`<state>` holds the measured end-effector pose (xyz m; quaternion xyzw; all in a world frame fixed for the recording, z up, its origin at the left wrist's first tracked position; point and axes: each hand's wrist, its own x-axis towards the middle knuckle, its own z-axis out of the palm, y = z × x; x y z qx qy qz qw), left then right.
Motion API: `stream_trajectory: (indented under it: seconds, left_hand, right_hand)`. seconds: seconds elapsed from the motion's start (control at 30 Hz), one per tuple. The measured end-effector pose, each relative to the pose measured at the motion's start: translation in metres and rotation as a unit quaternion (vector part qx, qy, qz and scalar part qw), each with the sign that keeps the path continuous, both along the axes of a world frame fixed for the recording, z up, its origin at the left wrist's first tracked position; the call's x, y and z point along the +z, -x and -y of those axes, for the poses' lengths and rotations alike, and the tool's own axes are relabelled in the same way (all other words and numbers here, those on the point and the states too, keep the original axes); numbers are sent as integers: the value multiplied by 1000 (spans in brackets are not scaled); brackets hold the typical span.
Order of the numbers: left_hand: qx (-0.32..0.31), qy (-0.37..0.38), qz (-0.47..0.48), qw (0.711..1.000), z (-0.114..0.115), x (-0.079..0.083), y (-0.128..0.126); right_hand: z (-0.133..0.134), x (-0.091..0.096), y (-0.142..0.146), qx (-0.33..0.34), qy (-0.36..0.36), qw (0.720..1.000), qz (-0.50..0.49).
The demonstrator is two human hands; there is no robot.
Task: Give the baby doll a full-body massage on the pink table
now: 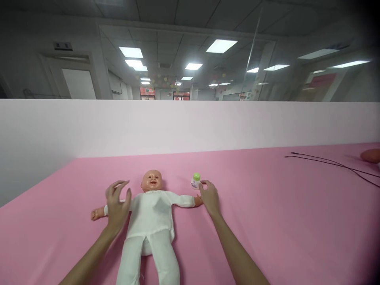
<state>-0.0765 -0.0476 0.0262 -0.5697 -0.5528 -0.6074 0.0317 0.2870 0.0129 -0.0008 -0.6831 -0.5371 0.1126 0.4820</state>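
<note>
A baby doll point(152, 213) in white clothes lies on its back on the pink surface, arms stretched out and head toward the back wall. Above the doll's arm at the left of the view hovers my left hand point(116, 204), its fingers curved and the thumb apart, with nothing between them. A small clear jar with a green lid point(196, 180) stands just beyond the doll's other hand. My right hand point(210, 196) is beside this jar, fingertips bent at its right side. Whether they touch it is hard to make out, but they are not closed around it.
The padded pink surface point(267, 213) ends at a low white wall point(190, 126) with glass above. Two thin dark cords point(329, 160) run in from the right edge. A rounded brownish object point(370, 155) is partly cut off there.
</note>
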Motion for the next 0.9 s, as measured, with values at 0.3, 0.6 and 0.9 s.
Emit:
stream_trajectory:
  seconds: [0.3, 0.6, 0.9]
  left_hand:
    - [-415, 348, 384, 748, -53, 26, -195]
    - [-418, 373, 367, 743, -90, 17, -235]
    - [-403, 331, 164, 837, -5, 22, -177]
  right_hand:
    - [-29, -11, -1, 134, -47, 978, 154]
    - [-21, -13, -3, 179, -68, 977, 93]
    - [69, 24, 99, 276, -159, 947, 28]
